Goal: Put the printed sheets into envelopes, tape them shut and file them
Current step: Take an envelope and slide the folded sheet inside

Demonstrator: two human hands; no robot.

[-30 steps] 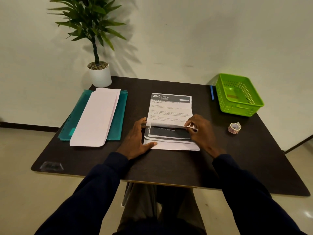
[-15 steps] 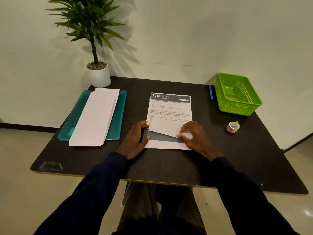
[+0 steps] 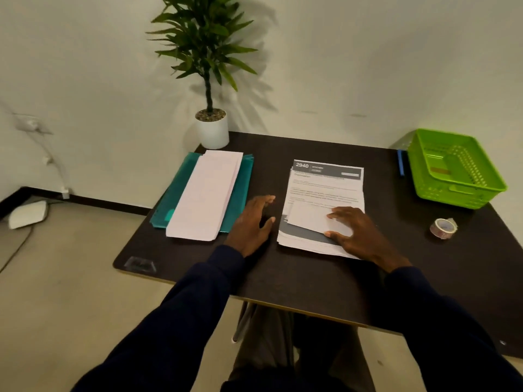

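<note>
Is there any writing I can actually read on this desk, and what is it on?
"2940": dark header of the top printed sheet.
"KITCHEN": beside it, small, barely legible.
Sheet's body lines: too blurred to read.
Tape roll print: too small to read.
Clear label, near left: blurred.

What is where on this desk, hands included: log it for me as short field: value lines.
left hand: open, between the envelopes and the printed sheets
right hand: flat on the folded sheet, which lies on the printed sheets
envelopes: stacked on the teal folder
tape roll: right of the sheets, untouched
green basket: far right corner, blue pen beside it
potted plant: back edge
</note>
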